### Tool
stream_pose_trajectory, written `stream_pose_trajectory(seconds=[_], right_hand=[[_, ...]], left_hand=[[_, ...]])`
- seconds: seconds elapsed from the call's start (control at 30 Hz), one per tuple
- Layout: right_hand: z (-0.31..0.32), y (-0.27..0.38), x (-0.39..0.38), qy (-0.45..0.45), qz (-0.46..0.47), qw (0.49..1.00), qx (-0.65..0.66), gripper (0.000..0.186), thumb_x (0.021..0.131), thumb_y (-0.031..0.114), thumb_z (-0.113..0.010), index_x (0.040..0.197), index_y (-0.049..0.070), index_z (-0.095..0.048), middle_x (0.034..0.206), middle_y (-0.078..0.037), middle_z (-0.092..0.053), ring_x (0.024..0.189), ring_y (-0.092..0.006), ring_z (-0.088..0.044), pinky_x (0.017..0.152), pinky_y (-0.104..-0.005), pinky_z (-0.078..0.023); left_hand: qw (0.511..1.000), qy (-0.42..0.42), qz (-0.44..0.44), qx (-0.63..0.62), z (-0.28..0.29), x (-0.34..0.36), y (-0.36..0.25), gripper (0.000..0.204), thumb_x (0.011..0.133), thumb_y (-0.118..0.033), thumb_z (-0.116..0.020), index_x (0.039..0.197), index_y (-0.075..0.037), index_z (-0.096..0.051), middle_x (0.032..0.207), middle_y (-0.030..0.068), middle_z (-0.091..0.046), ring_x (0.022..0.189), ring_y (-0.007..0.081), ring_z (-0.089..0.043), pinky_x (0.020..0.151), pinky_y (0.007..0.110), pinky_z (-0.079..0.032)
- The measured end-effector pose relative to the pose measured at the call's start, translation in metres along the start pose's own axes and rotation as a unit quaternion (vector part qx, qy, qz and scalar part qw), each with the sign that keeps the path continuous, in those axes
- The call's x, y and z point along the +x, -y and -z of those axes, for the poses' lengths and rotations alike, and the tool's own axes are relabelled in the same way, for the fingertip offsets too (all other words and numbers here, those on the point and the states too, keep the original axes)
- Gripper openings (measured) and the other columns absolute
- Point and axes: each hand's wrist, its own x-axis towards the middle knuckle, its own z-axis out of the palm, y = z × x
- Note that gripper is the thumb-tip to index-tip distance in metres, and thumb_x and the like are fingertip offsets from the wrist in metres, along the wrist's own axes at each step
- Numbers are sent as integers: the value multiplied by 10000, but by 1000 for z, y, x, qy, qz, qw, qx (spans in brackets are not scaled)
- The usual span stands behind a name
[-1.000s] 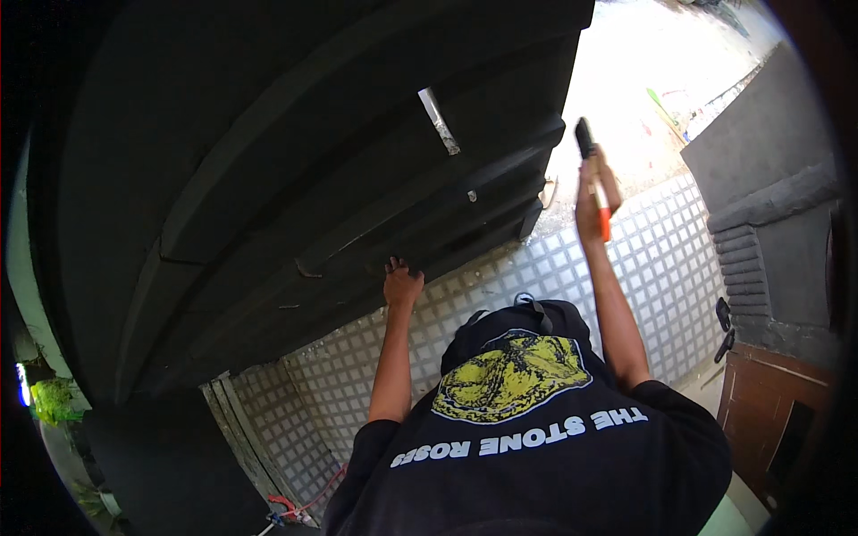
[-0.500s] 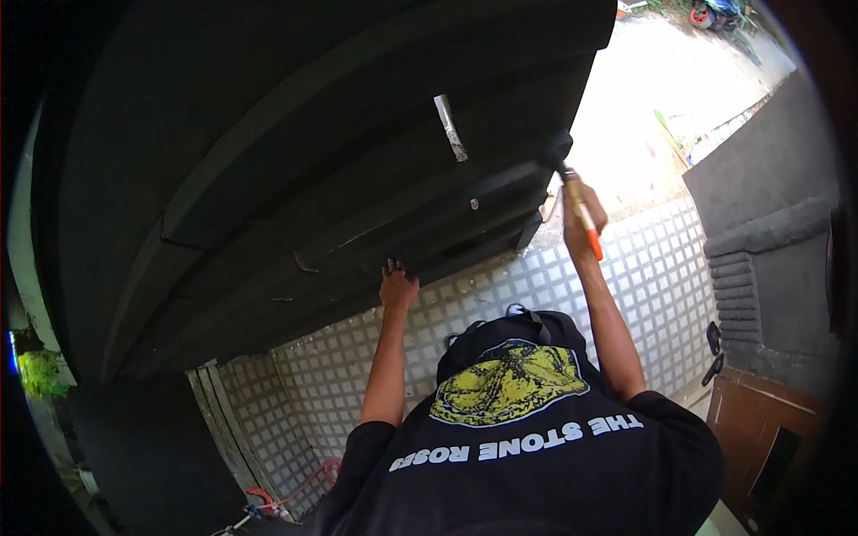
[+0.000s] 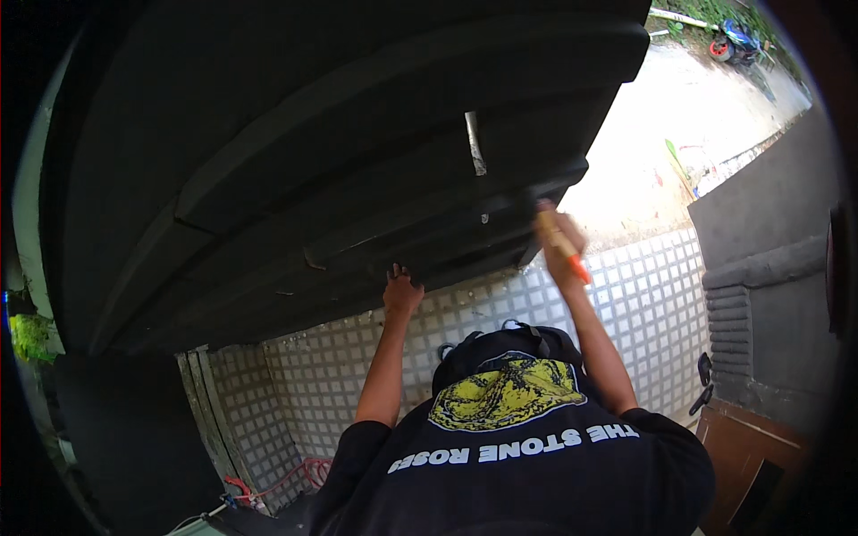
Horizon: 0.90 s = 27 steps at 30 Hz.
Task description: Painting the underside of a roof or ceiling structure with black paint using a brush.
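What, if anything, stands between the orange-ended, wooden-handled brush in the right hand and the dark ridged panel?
Nothing visible does: the right hand points the brush toward the panel, though blur at its far end leaves contact unclear.

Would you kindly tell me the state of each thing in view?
Brush: held, tilted, blurred; bristles hard to make out.
Right hand: closed around the brush handle.
Left hand: open, against the panel.
Dark ribbed panel: mostly dark; wet or dry, cannot tell.
Pink cord: loosely looped.
Motorbike: outside, unridden.
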Motion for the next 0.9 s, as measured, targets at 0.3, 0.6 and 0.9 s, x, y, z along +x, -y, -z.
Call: stream_pose_trajectory(seconds=[0.3,0.6,0.9], right_hand=[[18,-8,-4,-116,-57,987,-91,219,891,-8,-675,1106,-43,-695,934,-143,-713,741,-228,-673,640,-335,-527],[10,-4,0,-11,0,1000,24,233,870,8,-719,1102,-15,-705,928,-125,-713,798,-234,-674,702,-338,-540],[14,5,-4,-73,-38,996,-36,165,911,4,-654,1062,-41,-702,871,-157,-699,735,-256,-675,643,-361,-520]], left_hand=[[1000,10,7,-3,3,-4,-13,793,904,-439,-633,1511,3,-376,1622,212,-267,1485,410,-281,1141,444,-436],[999,4,-15,-28,2,-4,-3,796,899,-406,-642,1523,-4,-356,1627,210,-255,1487,415,-273,1162,443,-406],[1000,7,-19,-24,2,-8,-1,821,885,-443,-656,1531,-29,-365,1635,213,-240,1488,419,-276,1163,439,-397]])
